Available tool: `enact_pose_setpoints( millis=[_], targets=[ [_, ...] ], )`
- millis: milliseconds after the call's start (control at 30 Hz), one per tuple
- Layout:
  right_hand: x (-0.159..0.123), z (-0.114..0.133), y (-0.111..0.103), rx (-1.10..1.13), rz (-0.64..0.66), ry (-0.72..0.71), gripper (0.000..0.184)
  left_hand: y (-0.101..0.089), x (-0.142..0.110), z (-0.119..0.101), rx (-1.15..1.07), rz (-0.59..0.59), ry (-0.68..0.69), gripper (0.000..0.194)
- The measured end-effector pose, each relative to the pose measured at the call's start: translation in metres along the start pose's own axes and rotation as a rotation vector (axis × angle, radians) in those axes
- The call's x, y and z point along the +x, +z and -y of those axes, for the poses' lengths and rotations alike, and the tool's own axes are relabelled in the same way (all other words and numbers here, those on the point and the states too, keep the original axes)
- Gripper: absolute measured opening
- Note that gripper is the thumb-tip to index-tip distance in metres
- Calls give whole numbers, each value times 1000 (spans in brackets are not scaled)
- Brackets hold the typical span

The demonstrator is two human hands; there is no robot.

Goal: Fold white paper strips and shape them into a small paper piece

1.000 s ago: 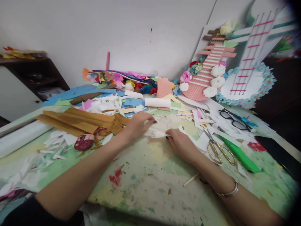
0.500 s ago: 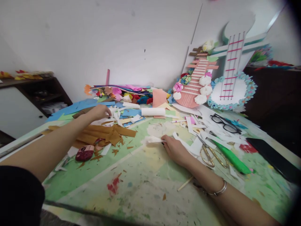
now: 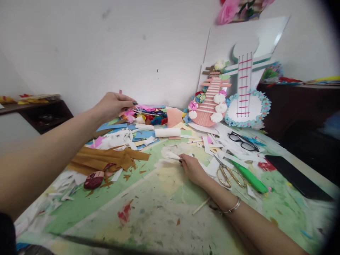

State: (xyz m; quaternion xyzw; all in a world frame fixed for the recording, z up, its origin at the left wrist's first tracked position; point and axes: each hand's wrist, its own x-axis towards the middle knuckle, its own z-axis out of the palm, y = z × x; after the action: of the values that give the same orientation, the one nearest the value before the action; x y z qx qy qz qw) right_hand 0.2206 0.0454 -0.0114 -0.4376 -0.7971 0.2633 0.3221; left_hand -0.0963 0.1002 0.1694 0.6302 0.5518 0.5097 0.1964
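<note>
My right hand (image 3: 193,170) rests on the table with thumb and fingers pinched on one end of a white, fringed bundle of thin paper (image 3: 172,155). The bundle's loose end points left and is a little blurred. My left hand (image 3: 115,104) is stretched out over the back of the table, fingertips pressed together. Thin pale stems (image 3: 150,112) show at those fingertips, above a pile of colourful paper flowers (image 3: 156,119). Whether the fingers hold a stem cannot be made out.
Gold-handled scissors (image 3: 230,173), a green cutter (image 3: 248,175), glasses (image 3: 243,141) and a black phone (image 3: 294,175) lie on the right. Brown crepe paper (image 3: 106,157) and a dark red mouse-shaped object (image 3: 94,179) are left. Decorated paper instruments (image 3: 211,102) lean at the back.
My left hand has left the white bundle and moved left, then up and back to the paper flowers. My right hand keeps its grip on the bundle. The view has shifted right.
</note>
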Motion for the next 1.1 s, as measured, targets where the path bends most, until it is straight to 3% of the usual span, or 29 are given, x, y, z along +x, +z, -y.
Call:
enact_pose_setpoints(
  millis=[133,233,367,467,567,667,867,1100],
  targets=[
    [4,-8,-10,244,-164,42,15,29,-18,-43,-21,175,-33,17],
    [5,-6,-21,465,-204,50,19,55,-36,-57,-10,286,-44,17],
    [-1,11,-30,764,-129,-7,22,99,-63,-52,-80,389,-1,19],
    [-5,21,-30,1026,37,-26,23,128,-79,-40,-125,461,17,26],
    [-5,19,-29,1054,115,4,25,142,-86,-25,-131,444,27,29],
    [-2,8,-34,1009,86,31,26,141,-87,-8,-107,384,30,25],
    [4,-16,-48,917,10,132,23,120,-90,37,-64,154,-22,22],
    [3,-8,-47,911,-21,149,23,89,-88,70,-93,-54,-112,32]
  ],
)
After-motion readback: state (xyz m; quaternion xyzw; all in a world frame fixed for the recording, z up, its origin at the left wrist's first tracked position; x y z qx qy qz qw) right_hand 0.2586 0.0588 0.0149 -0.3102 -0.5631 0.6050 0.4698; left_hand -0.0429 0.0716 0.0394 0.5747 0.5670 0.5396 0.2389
